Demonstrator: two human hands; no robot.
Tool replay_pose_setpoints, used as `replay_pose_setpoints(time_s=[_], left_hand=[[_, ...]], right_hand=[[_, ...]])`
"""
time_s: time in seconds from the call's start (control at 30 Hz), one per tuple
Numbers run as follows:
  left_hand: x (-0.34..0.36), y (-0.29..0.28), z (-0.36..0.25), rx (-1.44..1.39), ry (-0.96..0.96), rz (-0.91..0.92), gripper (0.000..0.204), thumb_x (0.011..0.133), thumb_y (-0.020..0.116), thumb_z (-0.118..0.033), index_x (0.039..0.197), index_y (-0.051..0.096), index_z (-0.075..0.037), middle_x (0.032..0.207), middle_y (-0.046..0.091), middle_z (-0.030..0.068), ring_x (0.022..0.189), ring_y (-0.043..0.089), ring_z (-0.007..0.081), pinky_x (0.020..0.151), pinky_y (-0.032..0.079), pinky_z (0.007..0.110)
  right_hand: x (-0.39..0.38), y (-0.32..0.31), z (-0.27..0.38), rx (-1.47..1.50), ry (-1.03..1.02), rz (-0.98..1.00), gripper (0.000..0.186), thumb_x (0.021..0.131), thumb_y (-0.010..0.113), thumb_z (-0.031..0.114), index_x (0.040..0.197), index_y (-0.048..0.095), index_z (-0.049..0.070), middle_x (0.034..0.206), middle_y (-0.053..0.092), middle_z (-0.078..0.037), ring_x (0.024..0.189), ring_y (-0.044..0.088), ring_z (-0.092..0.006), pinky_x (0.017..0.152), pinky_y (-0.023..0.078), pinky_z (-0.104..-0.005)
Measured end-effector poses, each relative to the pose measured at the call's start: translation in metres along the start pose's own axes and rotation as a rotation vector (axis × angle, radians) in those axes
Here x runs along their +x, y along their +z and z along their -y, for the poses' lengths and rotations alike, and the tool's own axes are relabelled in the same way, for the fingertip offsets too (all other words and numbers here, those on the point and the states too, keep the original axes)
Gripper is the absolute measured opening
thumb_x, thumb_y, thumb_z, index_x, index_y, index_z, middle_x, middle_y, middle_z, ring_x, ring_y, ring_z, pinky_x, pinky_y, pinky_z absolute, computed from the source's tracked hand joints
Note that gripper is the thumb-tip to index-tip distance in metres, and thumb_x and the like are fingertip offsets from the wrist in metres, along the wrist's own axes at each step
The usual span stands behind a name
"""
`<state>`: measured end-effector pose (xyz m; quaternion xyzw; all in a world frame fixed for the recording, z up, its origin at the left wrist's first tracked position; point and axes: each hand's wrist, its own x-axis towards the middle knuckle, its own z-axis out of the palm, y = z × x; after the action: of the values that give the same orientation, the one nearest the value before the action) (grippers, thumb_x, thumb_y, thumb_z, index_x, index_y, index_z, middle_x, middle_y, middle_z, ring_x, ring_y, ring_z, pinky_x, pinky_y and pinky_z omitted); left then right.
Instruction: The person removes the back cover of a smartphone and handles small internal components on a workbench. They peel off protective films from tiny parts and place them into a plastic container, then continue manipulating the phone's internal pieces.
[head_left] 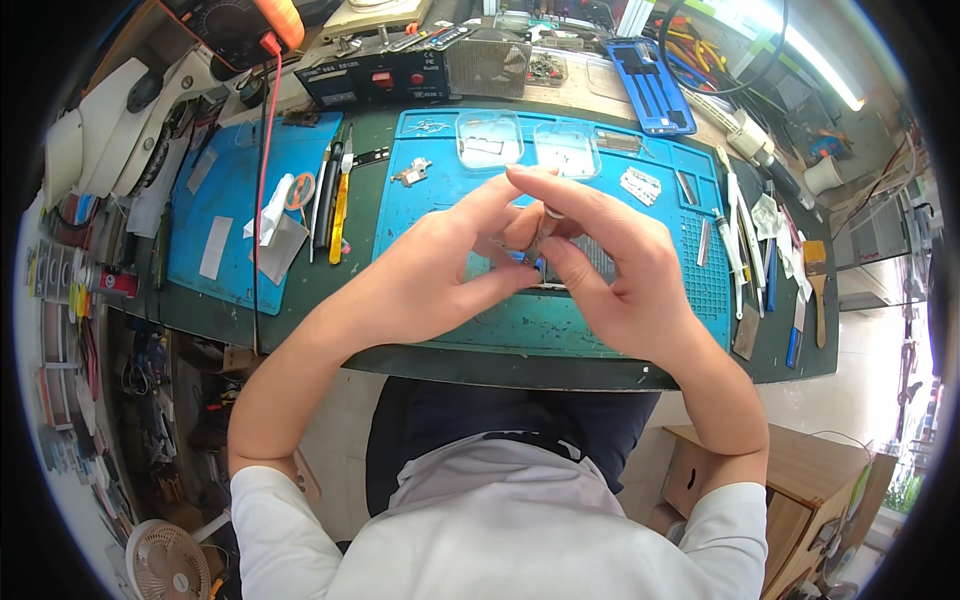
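Note:
My left hand (448,268) and my right hand (625,270) meet over the middle of the blue work mat (470,325), fingers curled around a small, thin tool or part (535,250), mostly hidden by them. The tips of my left thumb and fingers are at its lower part; my right thumb and fingers are around its upper part. Under my hands lies a dark flat device (590,258), partly covered. Beyond them stand two clear plastic boxes (488,125) with small bits inside, and a small metal part (410,172) and white pieces (640,185) lie on the mat.
A second blue mat (190,250) on the left holds papers and a red lead. Blades and pens (340,210) lie beside it. Brushes (815,270) and tools line the right. An instrument box (365,80), a blue case (650,90) and an orange meter (230,25) stand at the back.

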<state>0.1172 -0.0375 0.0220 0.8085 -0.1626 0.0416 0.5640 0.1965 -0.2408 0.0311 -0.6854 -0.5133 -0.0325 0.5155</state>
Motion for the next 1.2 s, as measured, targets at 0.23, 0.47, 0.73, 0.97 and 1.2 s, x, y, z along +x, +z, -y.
replay_pose_setpoints(time_s=[0.23,0.47,0.73,0.97,1.2], left_hand=[[0.003,-0.002,-0.006,0.099,0.026,0.025,0.065,0.094,0.079,-0.005,0.152,0.049,-0.004,0.110,0.071,0.0119,0.097,0.074,0.0275,0.086,0.060,0.040],[0.008,-0.006,-0.010,0.245,-0.072,0.076,0.059,0.096,0.078,-0.007,0.148,0.050,-0.003,0.111,0.071,0.0117,0.097,0.072,0.0275,0.087,0.060,0.039],[0.005,-0.008,-0.004,0.221,-0.080,0.112,0.064,0.095,0.081,-0.011,0.149,0.049,-0.004,0.107,0.070,0.0099,0.097,0.070,0.0274,0.086,0.060,0.039],[0.003,0.001,-0.002,-0.047,-0.040,0.008,0.064,0.093,0.083,-0.014,0.149,0.052,-0.006,0.097,0.067,0.0092,0.088,0.070,0.0254,0.080,0.058,0.037],[0.006,-0.011,-0.010,0.341,-0.025,0.104,0.051,0.091,0.087,-0.022,0.134,0.063,-0.008,0.095,0.068,0.0067,0.086,0.069,0.0233,0.077,0.057,0.037]], right_hand=[[-0.002,0.000,0.000,-0.104,-0.050,-0.016,0.057,0.091,0.069,-0.009,0.146,0.066,0.004,0.107,0.071,-0.012,0.092,0.069,-0.0227,0.076,0.059,-0.0333],[0.001,-0.001,0.002,-0.139,-0.109,-0.029,0.059,0.090,0.071,-0.009,0.147,0.065,0.005,0.106,0.071,-0.012,0.089,0.069,-0.0226,0.077,0.059,-0.0331],[0.001,0.000,0.001,-0.130,-0.125,-0.045,0.059,0.091,0.071,-0.008,0.148,0.065,0.005,0.104,0.070,-0.011,0.088,0.068,-0.0211,0.077,0.059,-0.0330],[0.001,0.002,0.005,0.015,-0.062,-0.004,0.060,0.090,0.072,-0.010,0.147,0.065,0.006,0.102,0.069,-0.011,0.087,0.069,-0.0202,0.076,0.060,-0.0325],[-0.002,-0.004,0.002,-0.066,-0.072,-0.009,0.062,0.091,0.070,-0.013,0.150,0.061,0.003,0.103,0.070,-0.011,0.087,0.071,-0.0204,0.078,0.060,-0.0327]])
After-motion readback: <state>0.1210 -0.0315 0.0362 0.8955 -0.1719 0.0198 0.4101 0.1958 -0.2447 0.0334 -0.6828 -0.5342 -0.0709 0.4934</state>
